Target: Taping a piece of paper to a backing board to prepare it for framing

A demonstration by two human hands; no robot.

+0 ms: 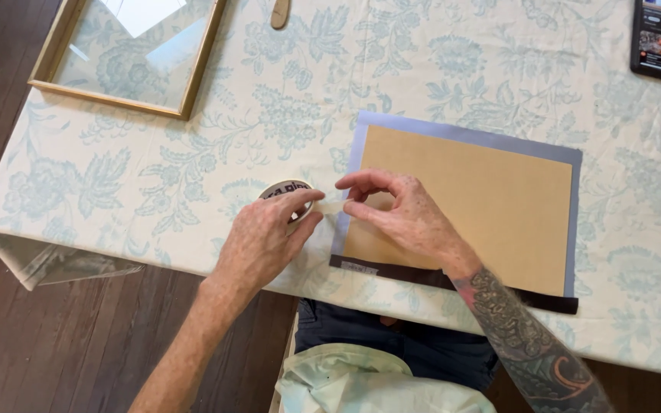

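Tape roll (288, 193) at frame centre-left, gripped in my left hand (263, 243); right hand (395, 213) pinches its free end beside the brown board (491, 206). Strip could twist, stick crooked.

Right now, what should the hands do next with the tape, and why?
Probably pull the strip a bit longer. The left hand holds the tape roll, the right hand pinches its short free end, which barely reaches the left edge of the brown board.
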